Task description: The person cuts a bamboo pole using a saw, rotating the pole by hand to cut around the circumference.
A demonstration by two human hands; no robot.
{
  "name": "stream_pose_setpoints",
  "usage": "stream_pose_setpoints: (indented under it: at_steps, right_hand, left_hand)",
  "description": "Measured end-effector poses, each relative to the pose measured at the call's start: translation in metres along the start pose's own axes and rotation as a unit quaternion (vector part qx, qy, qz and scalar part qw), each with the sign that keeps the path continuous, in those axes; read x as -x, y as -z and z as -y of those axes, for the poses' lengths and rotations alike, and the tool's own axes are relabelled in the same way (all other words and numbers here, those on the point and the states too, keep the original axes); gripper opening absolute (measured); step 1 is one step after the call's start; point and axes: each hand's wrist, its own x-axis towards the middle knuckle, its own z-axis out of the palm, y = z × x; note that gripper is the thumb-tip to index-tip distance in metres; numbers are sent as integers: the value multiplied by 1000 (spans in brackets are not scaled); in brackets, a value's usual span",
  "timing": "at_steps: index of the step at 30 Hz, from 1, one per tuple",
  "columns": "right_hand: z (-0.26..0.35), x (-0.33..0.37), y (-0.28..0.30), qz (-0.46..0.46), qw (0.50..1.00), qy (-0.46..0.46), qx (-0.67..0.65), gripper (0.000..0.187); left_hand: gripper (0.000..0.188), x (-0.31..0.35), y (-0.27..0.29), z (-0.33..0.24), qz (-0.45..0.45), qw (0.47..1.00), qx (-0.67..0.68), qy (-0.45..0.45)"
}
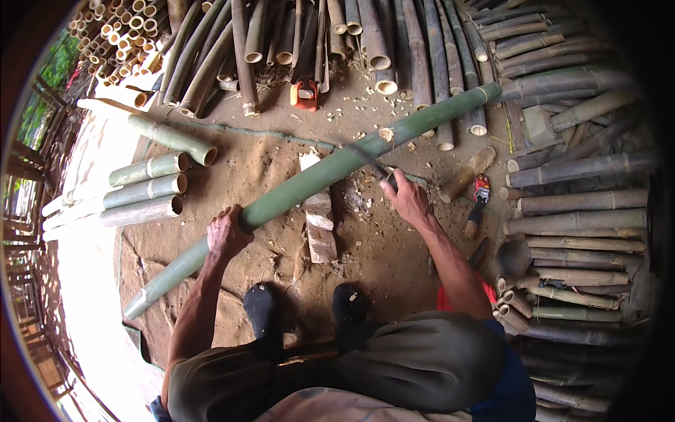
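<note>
A long green bamboo pole [302,188] slants from the lower left to the upper right, resting across a pale wood block [320,228]. My left hand [227,232] is wrapped round the pole on its lower left part. My right hand [406,199] is closed on the handle of a dark-bladed knife [368,160], slightly blurred. Its blade lies over the pole or just against it; contact cannot be made out. Close by on the pole, a node [385,133] shows a pale, chipped patch.
Wood chips litter the brown ground cloth [281,257]. Cut green bamboo lengths [151,190] lie at left. Stacked bamboo poles [583,221] line the right, with more [380,42] at the back. An orange tool [304,95] and a red-and-black tool [480,197] lie on the ground.
</note>
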Motion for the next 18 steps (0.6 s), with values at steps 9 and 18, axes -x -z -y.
stream_pose_setpoints:
  at_steps: [9, 18]
  right_hand:
    - [-3, 4, -9, -18, 997, 62, 48, 45]
    - [-2, -7, 10, 25, 993, 45, 102, 45]
  left_hand:
    - [51, -5, 6, 3, 52, 998, 11, 17]
    - [60, -15, 10, 17, 115, 993, 30, 21]
